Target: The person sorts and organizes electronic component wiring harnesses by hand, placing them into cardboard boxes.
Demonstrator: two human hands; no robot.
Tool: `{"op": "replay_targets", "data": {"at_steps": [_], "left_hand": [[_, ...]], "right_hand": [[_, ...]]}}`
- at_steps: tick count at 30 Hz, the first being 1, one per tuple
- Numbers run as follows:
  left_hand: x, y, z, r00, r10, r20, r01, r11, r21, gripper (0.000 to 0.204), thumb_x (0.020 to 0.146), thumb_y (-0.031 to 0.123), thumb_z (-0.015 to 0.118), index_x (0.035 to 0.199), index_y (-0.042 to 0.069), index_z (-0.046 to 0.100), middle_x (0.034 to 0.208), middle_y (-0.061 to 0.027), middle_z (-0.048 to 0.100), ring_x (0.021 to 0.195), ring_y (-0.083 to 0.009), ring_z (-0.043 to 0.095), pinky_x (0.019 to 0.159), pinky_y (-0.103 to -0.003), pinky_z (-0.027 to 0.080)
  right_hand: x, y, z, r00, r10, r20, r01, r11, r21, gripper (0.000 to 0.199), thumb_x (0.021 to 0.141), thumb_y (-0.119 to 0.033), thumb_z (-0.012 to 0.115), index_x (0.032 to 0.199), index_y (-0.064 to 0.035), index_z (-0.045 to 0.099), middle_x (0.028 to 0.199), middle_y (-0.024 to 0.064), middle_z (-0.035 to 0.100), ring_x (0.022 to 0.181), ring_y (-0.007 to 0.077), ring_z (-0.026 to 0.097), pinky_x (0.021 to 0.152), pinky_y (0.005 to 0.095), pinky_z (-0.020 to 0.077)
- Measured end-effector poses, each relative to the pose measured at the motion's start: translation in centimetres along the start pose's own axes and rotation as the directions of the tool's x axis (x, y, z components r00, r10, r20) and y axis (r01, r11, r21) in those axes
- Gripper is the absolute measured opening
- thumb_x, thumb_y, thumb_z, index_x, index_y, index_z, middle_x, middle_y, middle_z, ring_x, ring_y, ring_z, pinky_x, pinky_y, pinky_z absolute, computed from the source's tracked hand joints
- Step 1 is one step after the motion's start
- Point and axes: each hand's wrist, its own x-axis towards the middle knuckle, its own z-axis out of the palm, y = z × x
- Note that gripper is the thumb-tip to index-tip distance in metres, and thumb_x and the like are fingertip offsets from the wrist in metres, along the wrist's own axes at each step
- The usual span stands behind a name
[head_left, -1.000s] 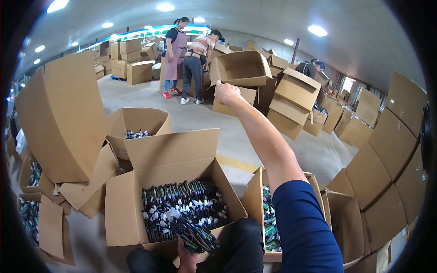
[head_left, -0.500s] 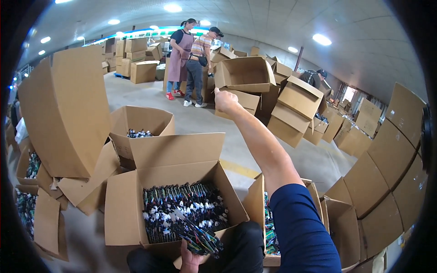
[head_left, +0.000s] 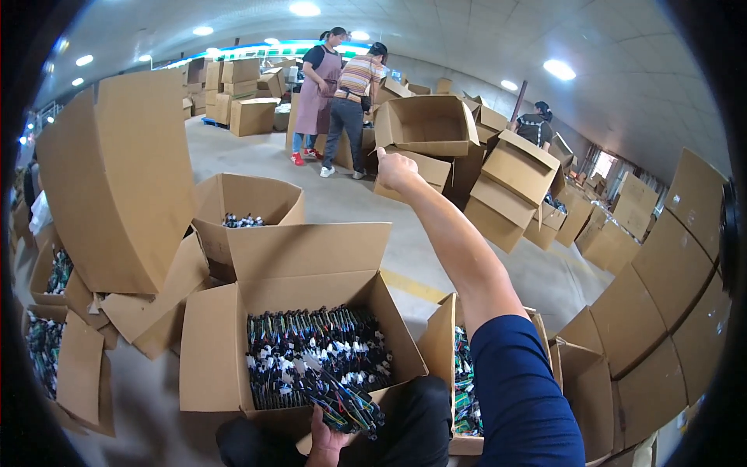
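My left hand is closed around a bundle of thin wire harnesses, black with green, blue and coloured leads, low over the near edge of an open cardboard box. Inside that box, more harnesses lie in tight rows, with white connectors along the middle. My right arm, in a short navy sleeve, is stretched far forward. At its end my right hand is empty, its index finger pointing out and the other fingers curled in. Beneath the right arm stands another box holding green and black harnesses.
Two people stand by heaped open cartons ahead; a third person is farther right. Tall cardboard rises at left, above boxes of harnesses. Stacked cartons wall the right side.
The view has shifted slightly. The person in the striped shirt leans further toward the cartons, and the person at far right stands more upright. My right hand still points; my left still holds the bundle.
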Motion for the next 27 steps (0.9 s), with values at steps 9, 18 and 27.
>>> {"op": "replay_targets", "data": {"at_steps": [9,18,27], "left_hand": [[-0.3,0.0,1.1,0.999,-0.024,-0.025,0.024,1.0,-0.018,0.061,0.095,0.054,0.064,0.141,0.014,0.055,0.133,-0.0107,0.065,0.122,-0.0342,0.062,0.104,-0.057,0.05],[-0.6,-0.2,1.8,1.0,-0.011,-0.01,0.011,1.0,0.0,0.058,0.094,0.053,0.065,0.137,0.013,0.059,0.129,-0.0107,0.067,0.118,-0.0332,0.064,0.103,-0.056,0.051],[-1.0,0.0,1.7,0.999,-0.019,0.051,0.021,0.999,-0.044,0.059,0.094,0.05,0.068,0.138,0.013,0.057,0.131,-0.0106,0.066,0.12,-0.0323,0.063,0.103,-0.055,0.051]], "right_hand": [[-0.9,1.3,0.5,1.0,0.003,0.029,-0.001,0.999,-0.04,0.058,0.099,-0.01,0.049,0.156,-0.0103,0.037,0.121,0.018,0.071,0.111,0.0331,0.07,0.09,0.0451,0.057],[-0.5,0.0,-1.0,0.999,-0.035,0.011,0.036,0.999,-0.024,0.058,0.1,-0.012,0.049,0.156,-0.008,0.037,0.122,0.0177,0.071,0.112,0.0328,0.07,0.09,0.0443,0.0569],[0.1,-1.2,-1.9,0.999,-0.033,-0.016,0.033,0.999,0.006,0.056,0.101,-0.013,0.048,0.156,-0.0087,0.039,0.126,0.0161,0.069,0.116,0.0312,0.068,0.092,0.0428,0.056]]}}
